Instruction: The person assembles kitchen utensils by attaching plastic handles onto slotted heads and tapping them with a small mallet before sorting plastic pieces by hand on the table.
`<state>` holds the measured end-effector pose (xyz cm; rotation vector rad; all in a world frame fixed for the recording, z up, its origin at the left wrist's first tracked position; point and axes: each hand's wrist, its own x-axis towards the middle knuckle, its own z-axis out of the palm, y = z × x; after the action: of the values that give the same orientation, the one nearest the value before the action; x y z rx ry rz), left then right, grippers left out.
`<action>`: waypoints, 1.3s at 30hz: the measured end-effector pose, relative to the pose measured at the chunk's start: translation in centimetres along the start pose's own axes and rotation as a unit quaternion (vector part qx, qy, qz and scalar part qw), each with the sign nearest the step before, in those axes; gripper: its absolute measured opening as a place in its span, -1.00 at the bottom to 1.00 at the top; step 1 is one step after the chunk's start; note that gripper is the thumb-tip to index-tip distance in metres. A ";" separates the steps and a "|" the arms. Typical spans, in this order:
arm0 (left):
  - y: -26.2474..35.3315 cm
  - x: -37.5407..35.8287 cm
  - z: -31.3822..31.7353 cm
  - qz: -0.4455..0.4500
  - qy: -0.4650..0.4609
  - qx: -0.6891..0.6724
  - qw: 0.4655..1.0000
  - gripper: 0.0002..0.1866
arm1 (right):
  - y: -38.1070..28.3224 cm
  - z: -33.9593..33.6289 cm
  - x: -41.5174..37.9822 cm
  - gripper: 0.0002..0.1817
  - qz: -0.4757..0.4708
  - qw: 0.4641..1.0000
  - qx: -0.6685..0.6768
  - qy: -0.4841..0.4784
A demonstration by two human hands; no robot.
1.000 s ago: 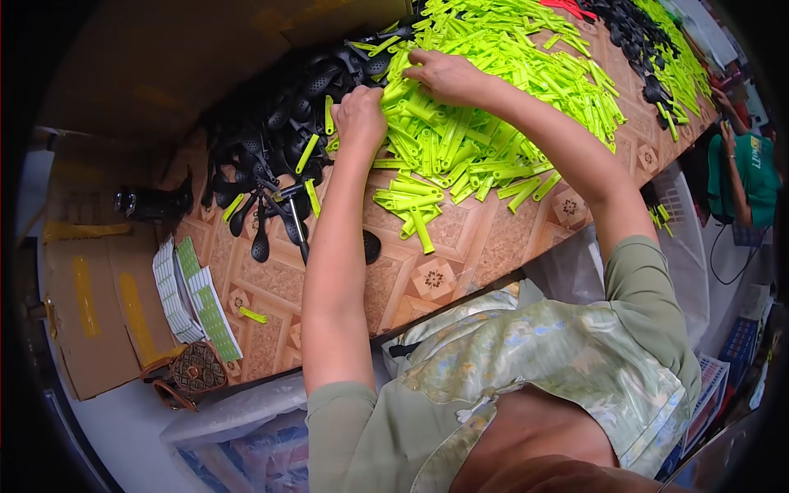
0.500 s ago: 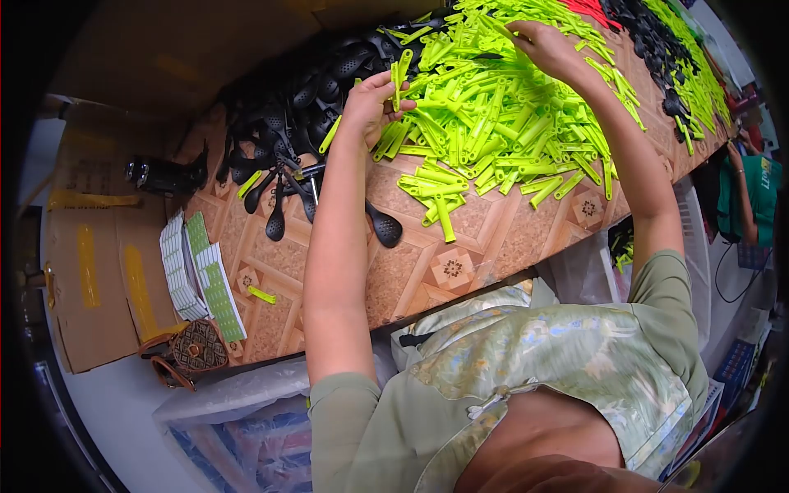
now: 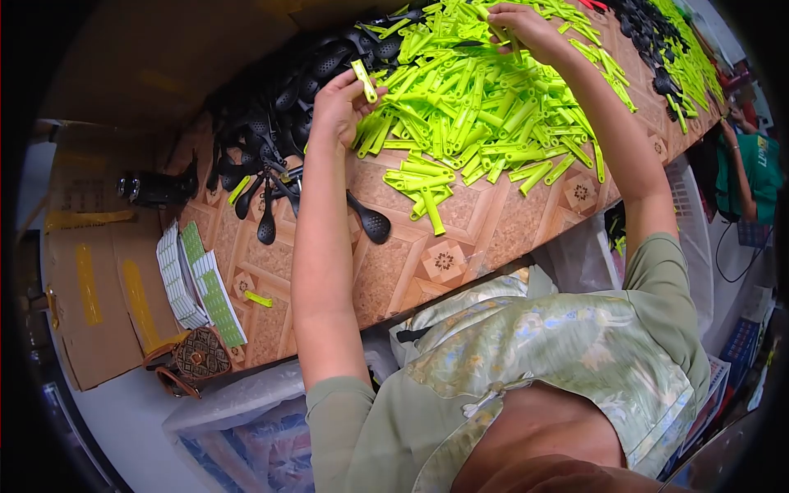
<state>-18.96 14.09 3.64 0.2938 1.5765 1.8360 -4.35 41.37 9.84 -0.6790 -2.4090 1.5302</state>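
In my left hand (image 3: 339,107) I pinch a lime-green plastic handle (image 3: 363,82), pale side up, above the left edge of a big heap of similar handles (image 3: 485,107). Over the far side of that heap is my right hand (image 3: 530,34), its fingers curled down among the green pieces; whether it grips one is hidden. Black slotted spoon heads (image 3: 333,64) lie piled beyond and left of my left hand. One black slotted spoon (image 3: 370,220) rests apart, near my left forearm.
The table (image 3: 394,279) has a tile-patterned cover. On its left lie green-and-white printed sheets (image 3: 205,275), a small patterned bag (image 3: 200,353) and a dark cylindrical object (image 3: 152,189), beside a cardboard box (image 3: 90,271). Another person's arm (image 3: 740,168) shows at far right.
My left hand has shifted slightly left and turned the lime-green handle so its broad face shows. The right hand's fingers have curled downward. The whole view has shifted a little.
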 end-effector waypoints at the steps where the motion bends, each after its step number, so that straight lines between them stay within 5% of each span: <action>1: 0.0 0.0 0.0 0.026 -0.018 -0.014 0.999 -0.60 | -0.2 -0.1 -0.5 -0.79 0.020 0.999 0.050 0.001; 5: 0.7 -0.6 3.0 0.111 -0.062 0.112 0.986 -0.58 | -1.4 0.0 -1.7 -0.78 0.025 1.000 -0.012 -0.003; 6: 0.2 0.0 3.0 0.164 -0.032 0.277 0.946 -0.56 | -2.3 0.2 -2.4 -0.78 0.036 0.998 -0.041 -0.003; 8: -1.0 1.6 3.0 0.256 0.024 0.577 0.775 -0.52 | -2.7 0.4 -2.8 -0.76 0.023 0.996 -0.090 -0.003; 12: -2.9 0.6 3.8 0.269 0.056 0.695 0.665 -0.76 | 0.0 0.7 -2.7 -0.70 -0.069 0.973 -0.219 0.002; 14: -3.8 1.9 2.2 0.310 0.074 0.636 0.703 -0.80 | -0.3 0.6 -3.5 -0.68 -0.026 0.945 -0.325 -0.004; 18: -3.0 1.0 0.9 0.315 0.075 0.619 0.715 -0.78 | 5.9 -0.3 -1.2 -0.68 -0.214 0.856 -0.454 0.120; 22: -2.9 -0.6 1.5 0.322 0.061 0.610 0.721 -0.73 | 3.7 1.2 -3.4 -0.68 -0.215 0.852 -0.459 0.134; 23: -3.2 -0.1 1.3 0.312 0.046 0.623 0.716 -0.74 | 4.0 1.8 -3.3 -0.72 -0.307 0.830 -0.436 0.166; 28: -2.9 1.7 2.0 0.221 0.092 0.643 0.727 -0.78 | 4.8 6.2 -5.3 -0.68 -0.472 0.763 -0.441 -0.022; 32: -2.1 1.1 1.8 0.195 0.154 0.638 0.729 -0.72 | 5.0 5.0 -3.8 -0.87 -0.351 0.771 -0.530 -0.047; 33: -1.8 0.9 1.0 0.227 0.160 0.617 0.736 -0.72 | 5.4 3.8 -3.0 -0.94 -0.382 0.765 -0.519 0.001; 35: -0.4 -0.7 0.2 0.243 0.176 0.549 0.781 -0.73 | 5.2 2.0 -2.5 -0.86 -0.339 0.808 -0.480 0.032; 38: 1.7 -5.9 0.6 0.162 0.037 0.411 0.896 -0.74 | 3.9 1.0 -3.1 -0.85 -0.345 0.837 -0.409 0.114; 39: 0.7 -7.6 0.7 0.209 -0.008 0.433 0.877 -0.74 | 3.6 1.0 -3.5 -0.87 -0.359 0.843 -0.372 0.150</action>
<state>-13.20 9.87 6.43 1.1189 2.3860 1.2573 -0.78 40.18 6.47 -0.0442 -2.5046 0.1620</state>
